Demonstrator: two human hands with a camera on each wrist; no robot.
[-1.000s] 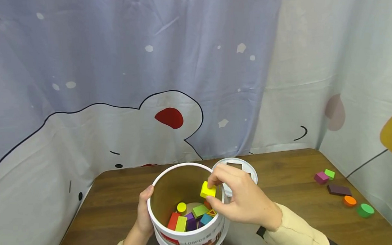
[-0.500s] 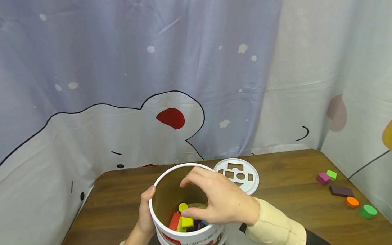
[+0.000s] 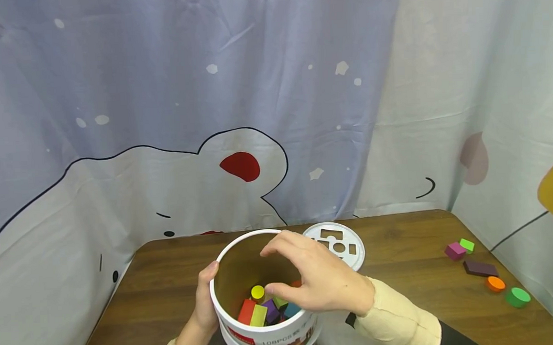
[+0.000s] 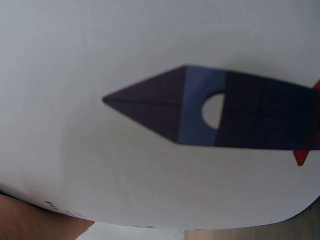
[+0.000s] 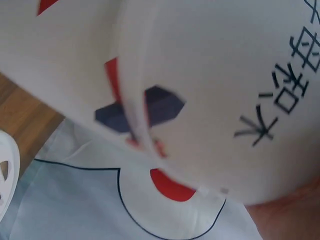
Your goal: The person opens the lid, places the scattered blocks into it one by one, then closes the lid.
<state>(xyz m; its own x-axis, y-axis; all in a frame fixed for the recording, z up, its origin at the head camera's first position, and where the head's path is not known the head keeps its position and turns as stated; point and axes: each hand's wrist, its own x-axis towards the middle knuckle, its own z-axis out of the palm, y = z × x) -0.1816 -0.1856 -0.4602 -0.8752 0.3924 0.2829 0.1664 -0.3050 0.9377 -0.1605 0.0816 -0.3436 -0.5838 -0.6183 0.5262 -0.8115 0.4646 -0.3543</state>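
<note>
A white round bucket [image 3: 245, 332] with printed sides stands mouth up near the front of the table. My left hand [image 3: 205, 304] holds it at its left side, thumb at the rim; the other fingers are mostly hidden. Inside lie several toy blocks: a red block [image 3: 246, 311], a lime block [image 3: 258, 316], a yellow cylinder [image 3: 258, 293] and a purple block [image 3: 271, 312]. Over the bucket's right part hovers my right hand [image 3: 323, 275], thumb and fingers apart, nothing between them. It hides part of the contents. Both wrist views show mainly the printed bucket wall [image 4: 125, 175].
Behind the bucket lies a white lid [image 3: 347, 241] with shaped cutouts. Along the table's right edge sit a magenta block [image 3: 455, 251], a green block [image 3: 467, 245], a dark brown plank [image 3: 480, 268], an orange disc [image 3: 495, 284] and a green cylinder [image 3: 518, 297]. A curtain hangs behind.
My right hand has let go of a yellow block, which fell into the bucket and is now out of sight. That hand moved left over the mouth, then slightly back right. The left hand stays.
</note>
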